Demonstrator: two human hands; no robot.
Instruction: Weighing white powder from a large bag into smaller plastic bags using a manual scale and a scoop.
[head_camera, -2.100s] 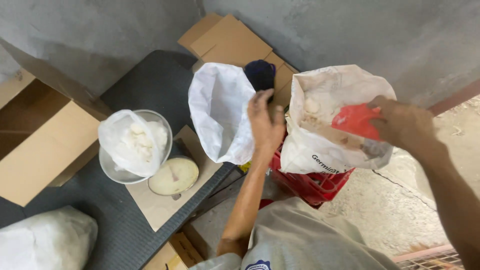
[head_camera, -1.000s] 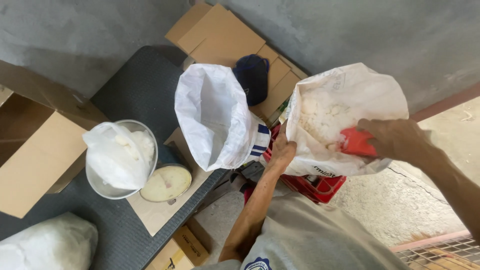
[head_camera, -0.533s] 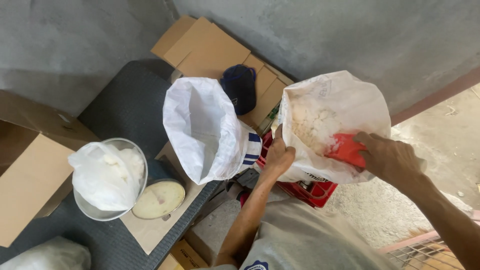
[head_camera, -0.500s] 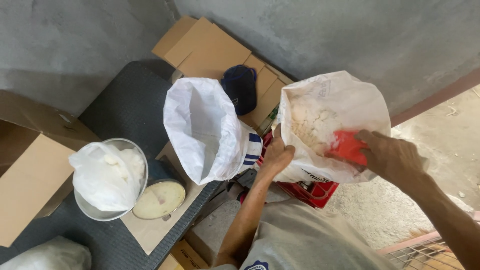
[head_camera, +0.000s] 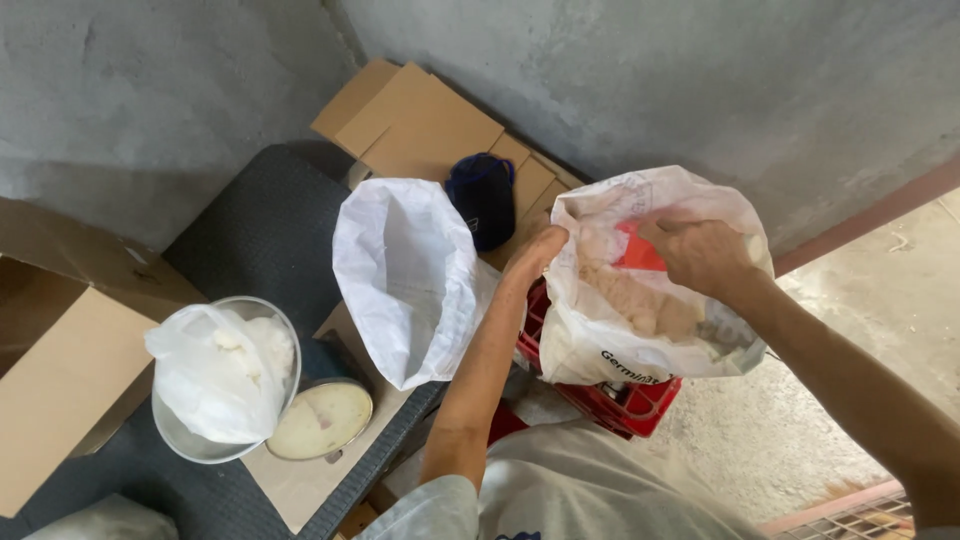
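Observation:
A white woven sack (head_camera: 655, 350) stands open on a red plastic crate (head_camera: 625, 405), holding pale lumpy powder (head_camera: 630, 295). My left hand (head_camera: 538, 252) grips the sack's left rim and holds it open. My right hand (head_camera: 700, 255) reaches down inside the mouth, shut on a red scoop (head_camera: 635, 250) that rests on the powder. A second white sack (head_camera: 405, 275) stands open to the left, its inside bare as far as I can see.
A metal bowl (head_camera: 170, 440) lined with a white plastic bag (head_camera: 215, 365) sits on a dark mat at left, beside a round tin (head_camera: 320, 420). Cardboard boxes (head_camera: 60, 370) lie left and behind. A dark cap (head_camera: 482, 195) rests by the concrete wall (head_camera: 650, 80).
My left hand has moved from the middle sack down and over to the right sack's rim. My right hand has pushed the red scoop from the sack's front deeper into the powder.

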